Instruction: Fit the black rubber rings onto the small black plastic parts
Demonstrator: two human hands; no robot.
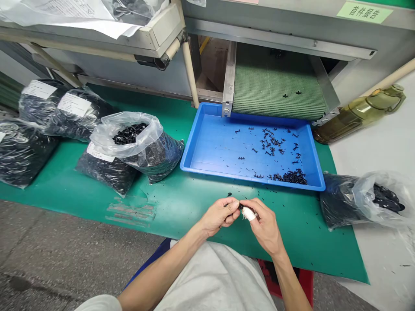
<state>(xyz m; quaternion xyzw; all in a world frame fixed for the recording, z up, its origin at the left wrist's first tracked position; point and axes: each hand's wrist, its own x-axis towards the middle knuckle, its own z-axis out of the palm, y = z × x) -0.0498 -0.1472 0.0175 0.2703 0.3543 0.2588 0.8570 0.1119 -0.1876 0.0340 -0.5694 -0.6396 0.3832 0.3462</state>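
Over the front of the green mat (181, 207), my left hand (220, 216) and my right hand (262, 222) meet, fingers closed on a small black plastic part (240, 207) between them. White tape wraps my right thumb. Most of the part is covered by my fingertips. Another small black piece (229, 194) lies on the mat just beyond my left fingers. Behind my hands stands a blue tray (223, 175) with small black parts (292, 176) heaped in its near right corner and scattered over its floor.
A green conveyor belt (275, 86) ends above the tray's far side. To the left stand an open bag of black parts (152, 151) and several filled bags (74, 110). On the right are another open bag (343, 201) and a bottle (359, 112). Below the mat sits a red bin (306, 285).
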